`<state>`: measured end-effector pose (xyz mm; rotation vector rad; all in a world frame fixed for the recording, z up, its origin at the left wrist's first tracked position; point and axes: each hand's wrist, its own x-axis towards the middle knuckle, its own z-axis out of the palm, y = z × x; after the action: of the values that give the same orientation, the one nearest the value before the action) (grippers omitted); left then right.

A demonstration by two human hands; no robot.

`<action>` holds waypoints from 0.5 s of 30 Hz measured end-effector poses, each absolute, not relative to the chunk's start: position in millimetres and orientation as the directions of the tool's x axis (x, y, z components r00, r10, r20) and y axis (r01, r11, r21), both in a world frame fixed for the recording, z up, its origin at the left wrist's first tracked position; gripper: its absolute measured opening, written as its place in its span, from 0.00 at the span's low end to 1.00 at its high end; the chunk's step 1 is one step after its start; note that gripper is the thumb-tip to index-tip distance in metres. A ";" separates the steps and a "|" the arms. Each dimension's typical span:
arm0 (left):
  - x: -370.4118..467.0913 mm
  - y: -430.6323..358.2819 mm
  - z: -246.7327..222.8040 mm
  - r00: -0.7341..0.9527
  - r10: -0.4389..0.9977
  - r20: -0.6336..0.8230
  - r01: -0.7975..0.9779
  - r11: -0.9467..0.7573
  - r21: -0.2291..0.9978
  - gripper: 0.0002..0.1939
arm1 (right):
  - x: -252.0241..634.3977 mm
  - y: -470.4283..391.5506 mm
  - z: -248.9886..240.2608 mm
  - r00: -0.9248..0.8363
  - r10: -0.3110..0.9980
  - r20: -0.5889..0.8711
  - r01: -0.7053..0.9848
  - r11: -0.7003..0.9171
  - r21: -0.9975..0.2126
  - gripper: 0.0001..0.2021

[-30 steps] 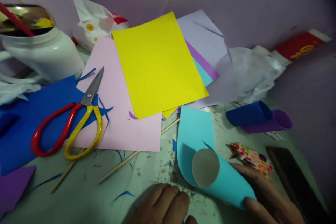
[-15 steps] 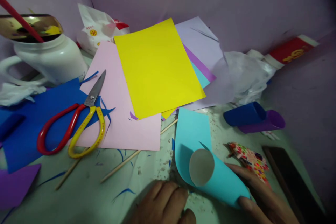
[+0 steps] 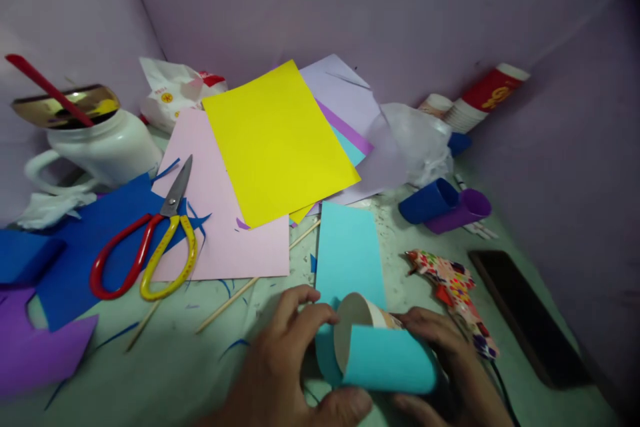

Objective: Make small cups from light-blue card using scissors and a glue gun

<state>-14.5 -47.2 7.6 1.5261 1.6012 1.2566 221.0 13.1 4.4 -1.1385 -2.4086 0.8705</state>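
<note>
Pale round paper cup (image 3: 350,317), lying half-wrapped in turquoise rectangular paper (image 3: 350,253) on pale-green tabletop (image 3: 175,373). My right fingers (image 3: 430,323) are gripping it; my left fingers (image 3: 317,318) are bracketing its mouth, hold unclear. Risk: uneven pressure skewing the paper.

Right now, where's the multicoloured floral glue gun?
On the head view's right side, the glue gun lies between the right hand and the dark rectangular phone.

Lt-green tbl (image 3: 170,363) w/ cyan paper (image 3: 350,253), phone (image 3: 530,317), glue gun (image 3: 459,283), sticks (image 3: 225,306).
</note>
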 end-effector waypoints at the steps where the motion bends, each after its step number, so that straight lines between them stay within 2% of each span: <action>1: -13.0 -47.7 8.4 -0.156 0.966 0.204 0.449 -0.115 0.886 0.17 | 218.1 8.5 3.5 -0.626 0.778 0.050 0.572 0.502 -0.649 0.31; 4: -9.6 -51.3 12.6 -0.101 0.975 0.199 0.496 -0.124 0.859 0.03 | 213.3 -0.5 1.1 -0.647 0.760 0.061 0.548 0.519 -0.656 0.38; 5: -9.7 -52.7 13.9 -0.076 0.975 0.209 0.501 -0.144 0.853 0.03 | 213.6 -1.1 0.8 -0.658 0.750 0.062 0.533 0.523 -0.665 0.39; 10: -20.0 -57.4 6.7 0.042 0.951 0.308 0.532 -0.282 0.798 0.08 | 223.7 9.9 9.2 -0.748 0.662 0.046 0.392 0.497 -0.774 0.40; 13: -25.8 -58.8 -6.5 0.124 0.813 0.569 0.605 -0.517 0.606 0.17 | 222.7 19.4 20.8 -0.711 0.703 -0.028 0.336 0.304 -0.892 0.33; 15: -26.8 -59.2 -13.1 0.151 0.725 0.672 0.648 -0.586 0.486 0.21 | 214.9 23.4 27.6 -0.669 0.734 -0.117 0.357 0.179 -0.917 0.26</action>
<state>-26.8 -59.2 -13.1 2.3197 1.3870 1.4336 214.9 23.4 27.6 -1.0323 -2.1107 1.4887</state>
